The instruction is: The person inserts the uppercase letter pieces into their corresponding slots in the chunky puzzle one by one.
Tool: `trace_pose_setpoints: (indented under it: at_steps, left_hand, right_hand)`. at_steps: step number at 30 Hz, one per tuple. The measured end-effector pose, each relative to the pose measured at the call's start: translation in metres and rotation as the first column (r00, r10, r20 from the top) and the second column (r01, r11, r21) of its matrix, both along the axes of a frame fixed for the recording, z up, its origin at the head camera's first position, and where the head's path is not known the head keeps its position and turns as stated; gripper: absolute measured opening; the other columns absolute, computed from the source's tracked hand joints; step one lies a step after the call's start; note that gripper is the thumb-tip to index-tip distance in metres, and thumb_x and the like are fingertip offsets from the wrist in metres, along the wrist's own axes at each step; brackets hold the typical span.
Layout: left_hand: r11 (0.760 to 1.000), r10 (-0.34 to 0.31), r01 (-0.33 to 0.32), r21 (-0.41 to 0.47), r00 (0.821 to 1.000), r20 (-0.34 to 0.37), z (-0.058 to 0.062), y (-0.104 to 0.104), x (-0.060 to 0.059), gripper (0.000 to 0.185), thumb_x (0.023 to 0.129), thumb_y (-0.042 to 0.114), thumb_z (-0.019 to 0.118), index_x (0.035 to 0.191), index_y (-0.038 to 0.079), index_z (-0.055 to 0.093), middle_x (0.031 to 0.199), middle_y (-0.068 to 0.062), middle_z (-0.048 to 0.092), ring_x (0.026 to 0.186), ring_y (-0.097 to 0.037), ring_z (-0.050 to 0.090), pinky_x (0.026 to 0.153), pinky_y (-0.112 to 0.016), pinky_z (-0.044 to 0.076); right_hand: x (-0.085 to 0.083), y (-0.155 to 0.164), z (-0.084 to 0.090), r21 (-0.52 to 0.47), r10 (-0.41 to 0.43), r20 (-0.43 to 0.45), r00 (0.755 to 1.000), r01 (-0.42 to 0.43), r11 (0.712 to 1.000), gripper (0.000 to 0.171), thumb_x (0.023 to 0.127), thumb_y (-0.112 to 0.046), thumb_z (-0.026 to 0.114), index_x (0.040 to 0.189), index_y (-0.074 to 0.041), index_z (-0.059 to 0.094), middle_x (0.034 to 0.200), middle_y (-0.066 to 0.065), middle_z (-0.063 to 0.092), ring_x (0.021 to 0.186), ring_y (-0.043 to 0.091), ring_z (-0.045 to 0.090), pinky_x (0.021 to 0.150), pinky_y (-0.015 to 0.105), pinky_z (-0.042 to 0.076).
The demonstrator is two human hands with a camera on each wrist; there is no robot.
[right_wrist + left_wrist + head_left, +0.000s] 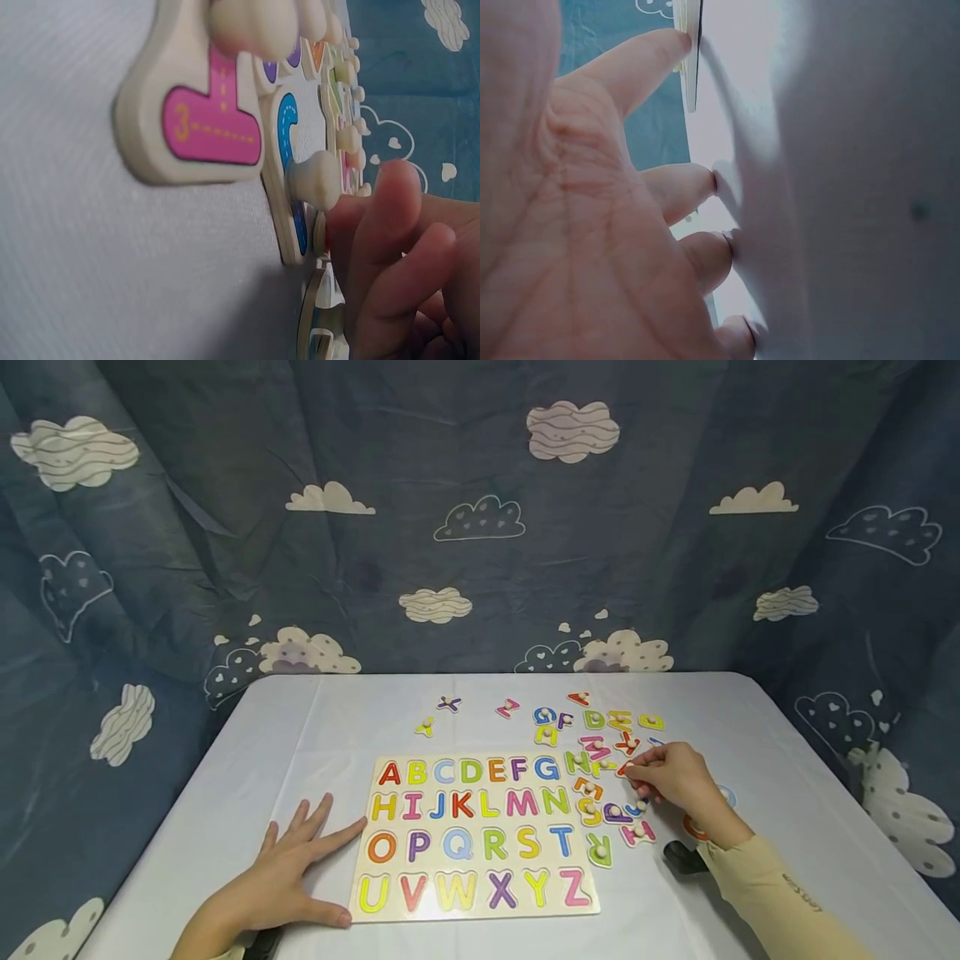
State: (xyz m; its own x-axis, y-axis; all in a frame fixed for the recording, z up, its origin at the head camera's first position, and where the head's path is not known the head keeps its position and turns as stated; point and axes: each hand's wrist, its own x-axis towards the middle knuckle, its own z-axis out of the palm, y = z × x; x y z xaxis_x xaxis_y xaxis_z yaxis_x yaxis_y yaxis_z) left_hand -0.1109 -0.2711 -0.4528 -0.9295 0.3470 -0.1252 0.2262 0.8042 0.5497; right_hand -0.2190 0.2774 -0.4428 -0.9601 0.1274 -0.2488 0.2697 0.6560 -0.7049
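Observation:
A wooden alphabet board (555,906) lies flat on the table, with colourful letters from A to Z in rows. My left hand (281,877) is spread beside it, thumb at the lower left corner and index fingertip at the left edge. In the left wrist view, the other fingertips (697,187) rest on the white cloth. To the right of the board, my right hand (678,781) pinches a red letter piece (622,770), largely hidden by the fingers. Below that hand lie a pink knobbed piece (210,142) and a blue J-shaped piece (283,124).
Several loose knobbed letters lie close along the board's right side, including a green R (599,852). Behind the board are a purple X (450,703), a yellow Y (425,727) and a pink Z (507,708). A dark cloud-patterned curtain (480,568) hangs behind the table.

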Motion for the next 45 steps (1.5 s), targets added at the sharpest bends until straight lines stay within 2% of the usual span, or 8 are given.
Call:
trace_pose_setpoints:
  at_steps: [7,18,24,37,45]
  left_hand:
    - [1.000,-0.004,0.004,-0.003,1.000,-0.030,-0.001,-0.001,0.000,0.112,0.058,0.062,0.099,0.158,0.037,0.054,0.175,-0.031,0.021,0.158,-0.067,0.007,0.112,-0.093,0.000]
    - [1.000,0.005,-0.005,0.003,1.000,-0.019,-0.002,-0.004,0.001,0.112,0.058,0.061,0.099,0.158,0.036,0.054,0.176,-0.030,0.020,0.159,-0.066,0.005,0.114,-0.092,-0.002]
    - [1.000,0.005,-0.005,-0.006,1.000,-0.025,-0.002,-0.004,0.002,0.112,0.058,0.062,0.099,0.158,0.036,0.054,0.175,-0.031,0.021,0.159,-0.067,0.006,0.114,-0.092,0.000]
    - [1.000,0.006,-0.006,0.007,1.000,-0.013,-0.003,-0.003,0.002,0.112,0.059,0.061,0.099,0.159,0.037,0.053,0.176,-0.029,0.019,0.159,-0.066,0.004,0.114,-0.091,-0.003]
    - [1.000,0.004,-0.004,-0.008,1.000,-0.018,-0.004,-0.001,0.002,0.113,0.059,0.064,0.098,0.159,0.038,0.053,0.176,-0.029,0.020,0.160,-0.066,0.005,0.115,-0.091,-0.002]
  right_hand:
    - [-0.001,0.002,-0.001,-0.004,0.029,-0.032,0.999,-0.029,1.000,0.025,0.100,-0.018,0.074,0.107,0.006,0.070,0.067,-0.001,0.070,0.058,0.012,0.062,0.054,0.027,0.052]
    - [-0.006,0.003,0.004,-0.086,-0.004,0.002,1.000,0.004,0.996,0.034,0.101,-0.020,0.075,0.120,0.007,0.066,0.074,0.000,0.071,0.063,0.012,0.063,0.059,0.026,0.056]
    - [-0.003,-0.003,0.010,-0.120,0.019,-0.018,1.000,-0.021,0.993,0.037,0.101,-0.022,0.075,0.122,0.007,0.065,0.078,0.001,0.074,0.064,0.011,0.063,0.060,0.025,0.056]
    - [-0.005,-0.042,0.019,-0.177,0.093,-0.084,0.992,-0.106,0.978,0.036,0.101,-0.022,0.075,0.122,0.007,0.068,0.077,0.002,0.071,0.065,0.011,0.062,0.061,0.022,0.056]
    - [-0.011,-0.075,0.022,-0.247,0.096,-0.082,0.992,-0.114,0.962,0.031,0.100,-0.020,0.077,0.118,0.003,0.070,0.074,0.004,0.068,0.063,0.013,0.058,0.059,0.023,0.053]
